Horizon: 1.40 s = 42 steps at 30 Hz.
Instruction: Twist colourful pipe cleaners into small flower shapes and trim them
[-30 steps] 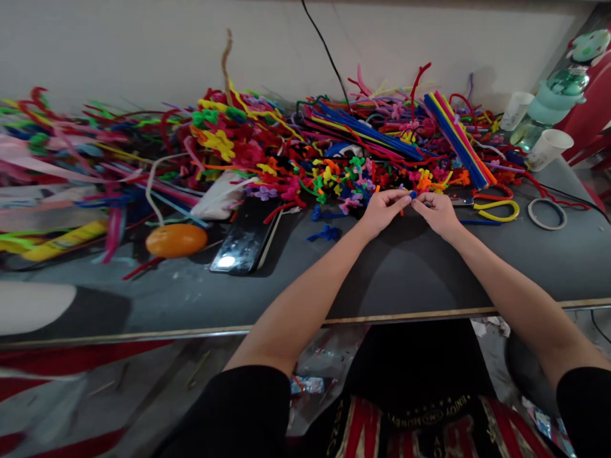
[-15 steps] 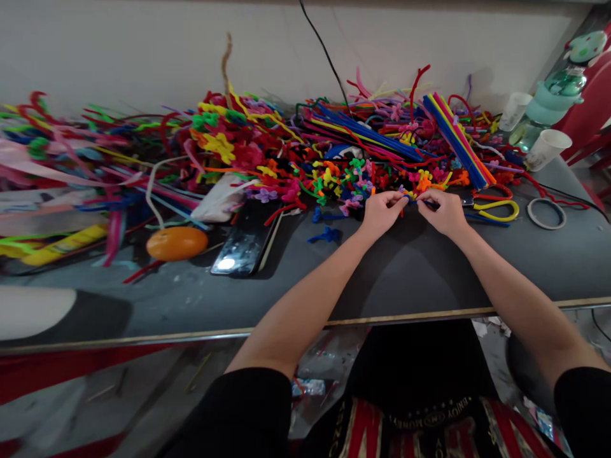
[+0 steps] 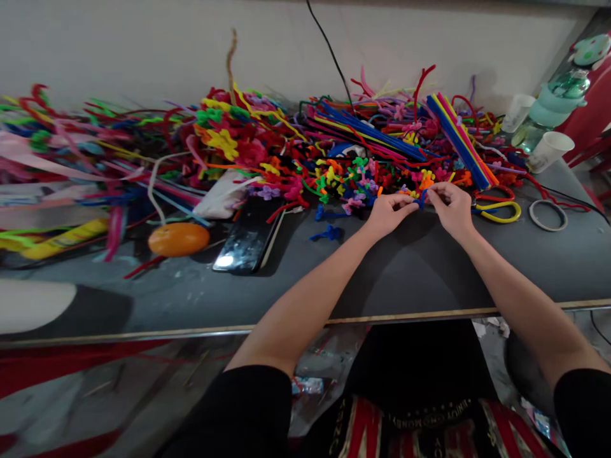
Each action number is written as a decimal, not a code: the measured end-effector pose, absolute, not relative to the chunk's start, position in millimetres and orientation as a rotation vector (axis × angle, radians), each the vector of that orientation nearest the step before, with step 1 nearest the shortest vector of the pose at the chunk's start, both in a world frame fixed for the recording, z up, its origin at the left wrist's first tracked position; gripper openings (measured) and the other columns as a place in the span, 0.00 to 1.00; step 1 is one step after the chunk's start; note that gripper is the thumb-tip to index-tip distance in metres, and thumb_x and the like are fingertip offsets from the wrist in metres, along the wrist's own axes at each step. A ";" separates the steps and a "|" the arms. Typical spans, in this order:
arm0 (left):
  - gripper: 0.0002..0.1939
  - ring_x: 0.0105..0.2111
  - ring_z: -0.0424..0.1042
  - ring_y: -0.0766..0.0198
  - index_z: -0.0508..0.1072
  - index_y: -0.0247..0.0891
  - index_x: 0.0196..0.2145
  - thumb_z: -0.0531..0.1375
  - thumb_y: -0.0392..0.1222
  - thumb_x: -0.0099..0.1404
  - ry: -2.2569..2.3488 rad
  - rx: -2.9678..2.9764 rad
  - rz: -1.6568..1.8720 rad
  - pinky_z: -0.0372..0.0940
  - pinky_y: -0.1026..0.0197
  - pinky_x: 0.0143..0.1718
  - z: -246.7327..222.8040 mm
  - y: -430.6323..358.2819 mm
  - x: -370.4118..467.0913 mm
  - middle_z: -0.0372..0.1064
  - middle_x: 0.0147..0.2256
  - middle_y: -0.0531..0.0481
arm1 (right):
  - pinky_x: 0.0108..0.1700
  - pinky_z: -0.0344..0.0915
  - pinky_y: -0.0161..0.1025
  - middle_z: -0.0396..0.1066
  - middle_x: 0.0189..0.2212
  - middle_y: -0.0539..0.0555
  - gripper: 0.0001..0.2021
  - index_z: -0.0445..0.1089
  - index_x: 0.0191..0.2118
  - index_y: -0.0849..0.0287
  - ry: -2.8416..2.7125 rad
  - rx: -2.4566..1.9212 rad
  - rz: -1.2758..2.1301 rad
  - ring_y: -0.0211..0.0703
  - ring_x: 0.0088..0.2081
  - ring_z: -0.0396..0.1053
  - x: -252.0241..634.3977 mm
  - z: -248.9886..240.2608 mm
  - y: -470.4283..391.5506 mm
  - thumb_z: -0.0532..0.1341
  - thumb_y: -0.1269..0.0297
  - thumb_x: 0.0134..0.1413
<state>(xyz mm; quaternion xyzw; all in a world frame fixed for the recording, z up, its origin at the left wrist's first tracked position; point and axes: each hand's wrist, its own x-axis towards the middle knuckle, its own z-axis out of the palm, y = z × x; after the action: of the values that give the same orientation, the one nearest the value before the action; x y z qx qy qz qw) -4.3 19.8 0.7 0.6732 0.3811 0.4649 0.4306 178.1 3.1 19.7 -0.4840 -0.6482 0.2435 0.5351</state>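
Between my fingertips is a short blue pipe cleaner point(image 3: 422, 198), bent and standing up a little. My left hand point(image 3: 392, 213) pinches it from the left side. On the other side my right hand point(image 3: 449, 205) has thumb and forefinger closed on the same piece. Small flower shapes twisted from pipe cleaners point(image 3: 353, 175) lie in a heap just beyond my hands. A blue pipe-cleaner flower point(image 3: 327, 233) rests on the table left of my left hand. Scissors with yellow and red handles point(image 3: 501, 213) lie right beside my right hand, partly hidden by it.
Bundled straight pipe cleaners point(image 3: 461, 141) lie on the pile behind my hands. To the left are a phone point(image 3: 243, 242) and an orange point(image 3: 179, 240). A roll of tape point(image 3: 548, 215), paper cups point(image 3: 550, 151) and a green bottle point(image 3: 556, 105) stand at right. The table edge point(image 3: 405, 316) runs in front of me.
The blue piece now shows upright between my fingertips; before, it was mostly hidden by them. Both hands have shifted slightly right, and the whole view has moved a little.
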 end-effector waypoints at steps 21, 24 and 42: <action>0.25 0.17 0.53 0.75 0.82 0.37 0.29 0.74 0.62 0.46 0.755 1.214 1.316 0.52 0.66 0.20 3.0 15.8 4.3 0.63 0.16 0.57 | 0.43 0.74 0.43 0.81 0.35 0.54 0.12 0.81 0.37 0.56 -1.587 -1.030 0.596 0.44 0.37 0.78 163.6 20.2 -9.6 0.63 0.55 0.60; 0.25 0.16 0.51 0.76 0.82 0.37 0.29 0.73 0.63 0.46 0.763 1.185 1.323 0.49 0.67 0.18 5.2 15.5 3.8 0.61 0.15 0.58 | 0.44 0.75 0.44 0.81 0.37 0.54 0.13 0.81 0.42 0.56 -1.657 -0.998 0.556 0.44 0.37 0.79 163.0 22.2 -12.2 0.61 0.56 0.61; 0.15 0.39 0.77 0.63 0.80 0.38 0.45 0.53 0.42 0.73 0.902 2.360 1.503 0.70 0.60 0.41 -2.6 22.3 -15.2 0.79 0.40 0.44 | 0.17 0.40 0.30 0.54 0.12 0.41 0.12 0.73 0.24 0.61 -1.246 -1.162 1.426 0.26 0.15 0.45 171.3 34.5 3.7 0.73 0.59 0.38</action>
<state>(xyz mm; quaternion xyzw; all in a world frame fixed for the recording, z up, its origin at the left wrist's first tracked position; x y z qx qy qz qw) -15.2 22.3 -2.6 0.7987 0.3052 0.5087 0.1009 171.3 3.7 34.5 -0.4688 -0.5026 0.5750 0.4439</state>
